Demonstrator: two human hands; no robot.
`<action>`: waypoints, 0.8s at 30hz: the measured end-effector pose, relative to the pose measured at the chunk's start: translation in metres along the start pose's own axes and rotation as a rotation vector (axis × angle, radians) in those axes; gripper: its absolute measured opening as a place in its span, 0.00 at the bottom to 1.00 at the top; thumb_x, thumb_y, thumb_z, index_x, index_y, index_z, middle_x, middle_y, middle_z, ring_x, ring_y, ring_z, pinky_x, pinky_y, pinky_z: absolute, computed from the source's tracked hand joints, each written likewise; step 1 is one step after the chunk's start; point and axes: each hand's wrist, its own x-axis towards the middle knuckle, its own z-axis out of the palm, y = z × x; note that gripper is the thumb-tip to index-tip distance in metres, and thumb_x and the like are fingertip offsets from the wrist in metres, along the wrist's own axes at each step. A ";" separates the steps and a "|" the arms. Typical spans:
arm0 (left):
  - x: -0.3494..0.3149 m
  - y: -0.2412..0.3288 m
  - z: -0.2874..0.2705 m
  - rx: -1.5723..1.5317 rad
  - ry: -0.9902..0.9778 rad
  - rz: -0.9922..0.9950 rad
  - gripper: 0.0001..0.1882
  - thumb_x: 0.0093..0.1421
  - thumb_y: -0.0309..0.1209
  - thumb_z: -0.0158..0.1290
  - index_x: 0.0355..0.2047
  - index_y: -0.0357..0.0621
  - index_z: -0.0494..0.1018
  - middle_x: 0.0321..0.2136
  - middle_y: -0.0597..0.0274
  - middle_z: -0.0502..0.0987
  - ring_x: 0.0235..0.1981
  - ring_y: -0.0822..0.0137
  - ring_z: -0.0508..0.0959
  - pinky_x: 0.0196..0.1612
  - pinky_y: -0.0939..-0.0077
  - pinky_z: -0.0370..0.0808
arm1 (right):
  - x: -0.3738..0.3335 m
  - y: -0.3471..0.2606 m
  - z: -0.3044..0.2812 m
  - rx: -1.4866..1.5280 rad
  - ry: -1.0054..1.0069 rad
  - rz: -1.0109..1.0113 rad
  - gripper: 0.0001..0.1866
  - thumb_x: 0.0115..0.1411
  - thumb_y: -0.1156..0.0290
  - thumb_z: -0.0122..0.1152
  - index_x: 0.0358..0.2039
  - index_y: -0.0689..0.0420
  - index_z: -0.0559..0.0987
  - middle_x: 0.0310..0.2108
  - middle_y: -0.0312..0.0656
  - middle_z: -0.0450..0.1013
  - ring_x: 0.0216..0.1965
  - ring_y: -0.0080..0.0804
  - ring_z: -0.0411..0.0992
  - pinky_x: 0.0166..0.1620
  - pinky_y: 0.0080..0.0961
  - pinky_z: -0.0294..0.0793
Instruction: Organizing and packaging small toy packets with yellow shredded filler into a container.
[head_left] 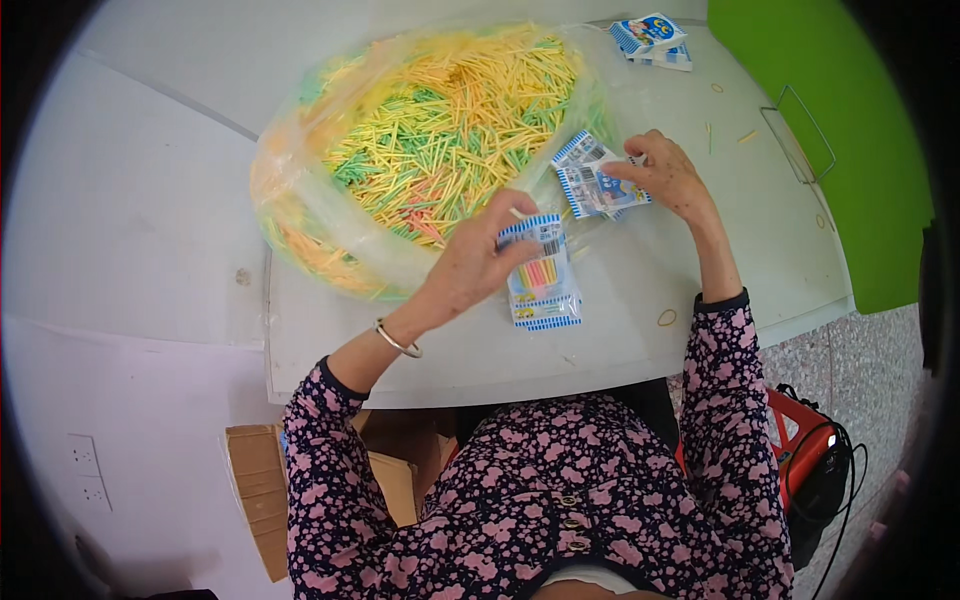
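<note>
My left hand (475, 260) has its thumb and fingers at the top end of a blue-and-white snack packet (541, 280) with a picture of coloured sticks. Another packet's striped edge shows just beneath it. To the right, my right hand (668, 178) is curled at a small group of similar packets (590, 178), its thumb lying over them. Its fingertips are partly hidden. Beyond my hands, a large clear plastic bag (335, 225) lies spread wide, full of thin yellow, green, orange and pink sticks (455, 120).
More packets (652, 40) lie at the table's far right. Loose sticks (747, 137) and rubber bands (667, 318) are scattered on the white table (440, 365). A green panel with a wire handle (808, 135) borders the right side. A cardboard box (258, 490) stands below, left.
</note>
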 end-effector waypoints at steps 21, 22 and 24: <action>0.066 -0.005 0.001 -0.245 0.279 0.104 0.11 0.54 0.31 0.56 0.25 0.33 0.71 0.15 0.68 0.70 0.17 0.76 0.64 0.21 0.79 0.64 | -0.008 -0.054 -0.011 0.711 -0.176 -0.042 0.11 0.50 0.69 0.64 0.33 0.60 0.76 0.29 0.33 0.73 0.32 0.20 0.68 0.36 0.18 0.66; 0.065 -0.005 -0.001 -0.243 0.281 0.102 0.11 0.54 0.31 0.56 0.25 0.33 0.71 0.15 0.68 0.70 0.17 0.76 0.64 0.21 0.79 0.64 | -0.009 -0.058 -0.004 0.455 0.128 -0.227 0.11 0.51 0.70 0.63 0.34 0.59 0.76 0.29 0.34 0.73 0.31 0.22 0.69 0.36 0.19 0.66; 0.063 -0.003 -0.003 -0.240 0.284 0.102 0.13 0.54 0.31 0.56 0.20 0.33 0.69 0.12 0.68 0.65 0.16 0.77 0.60 0.20 0.79 0.59 | -0.008 -0.058 -0.001 0.190 0.425 -0.402 0.11 0.51 0.70 0.63 0.35 0.59 0.77 0.29 0.36 0.73 0.30 0.25 0.69 0.36 0.19 0.66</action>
